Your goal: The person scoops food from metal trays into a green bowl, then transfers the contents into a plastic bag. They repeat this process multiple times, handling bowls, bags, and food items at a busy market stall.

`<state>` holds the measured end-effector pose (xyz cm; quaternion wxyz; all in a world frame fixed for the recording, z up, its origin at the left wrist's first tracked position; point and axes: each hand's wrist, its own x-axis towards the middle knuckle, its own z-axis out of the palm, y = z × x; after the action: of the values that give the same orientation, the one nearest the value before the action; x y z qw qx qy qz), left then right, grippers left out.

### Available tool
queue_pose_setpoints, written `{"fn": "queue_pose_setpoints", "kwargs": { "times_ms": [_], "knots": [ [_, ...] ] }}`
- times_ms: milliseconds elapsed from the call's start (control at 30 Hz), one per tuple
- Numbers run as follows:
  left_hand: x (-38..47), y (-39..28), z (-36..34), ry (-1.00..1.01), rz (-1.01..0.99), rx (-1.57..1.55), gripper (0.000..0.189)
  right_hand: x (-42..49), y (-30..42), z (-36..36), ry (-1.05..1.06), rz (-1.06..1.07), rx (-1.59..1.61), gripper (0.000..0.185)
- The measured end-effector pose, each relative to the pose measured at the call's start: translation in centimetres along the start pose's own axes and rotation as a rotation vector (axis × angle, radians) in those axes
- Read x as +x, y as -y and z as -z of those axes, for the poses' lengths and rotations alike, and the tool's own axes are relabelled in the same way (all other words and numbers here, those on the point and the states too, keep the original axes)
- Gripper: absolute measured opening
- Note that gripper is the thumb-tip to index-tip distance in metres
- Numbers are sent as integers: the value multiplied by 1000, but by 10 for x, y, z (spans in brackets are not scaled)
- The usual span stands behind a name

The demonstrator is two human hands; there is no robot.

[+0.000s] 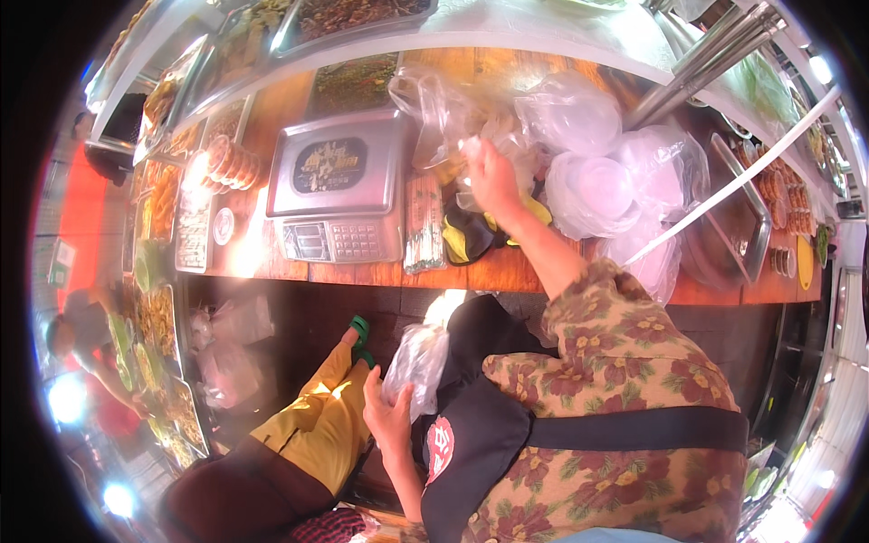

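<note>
My left hand [390, 410] holds a clear plastic bag with pale contents [417, 366] in front of my black apron [475, 448]; what is inside cannot be made out. Over the wooden counter, my right hand [490, 173] is slightly blurred, its fingers closed on whitish, clear plastic among loose clear plastic bags [434, 122]. Just below that hand lies a black and yellow bundle [468, 234]. Wrapped sticks, perhaps chopsticks [424, 220], lie between the bundle and a digital scale [333, 170]. Bagged stacks of round plastic containers [597, 193] stand right of the hand.
Food trays [159, 319] line the left side, and a shelf with food trays [353, 20] spans the far side. A metal post [706, 68] and a white rod [733, 180] cross the right. A person in yellow trousers [319, 434] is close on my left.
</note>
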<state>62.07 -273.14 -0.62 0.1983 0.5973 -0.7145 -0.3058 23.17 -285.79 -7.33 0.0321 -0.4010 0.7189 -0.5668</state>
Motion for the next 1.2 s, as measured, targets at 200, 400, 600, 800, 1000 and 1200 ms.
{"fn": "queue_pose_setpoints", "kwargs": {
  "times_ms": [200,400,600,800,1000,1200],
  "knots": [
    [88,-61,-74,277,-222,100,101,-46,57,19,295,102,68,13],
    [154,-77,-176,361,-388,-408,53,-62,92,20,714,198,-31,17],
    [146,-87,-198,431,-507,-217,28,18,67,50,858,23,198,57],
    [125,-98,-183,459,-314,-405,26,144,-11,-72,11,333,-686,98],
    [128,-90,-174,478,-228,-376,28,169,-65,-116,277,-33,-107,44],
    [130,-95,-175,386,-117,-426,30,78,-46,-11,107,-113,99,28]
  ]
}}
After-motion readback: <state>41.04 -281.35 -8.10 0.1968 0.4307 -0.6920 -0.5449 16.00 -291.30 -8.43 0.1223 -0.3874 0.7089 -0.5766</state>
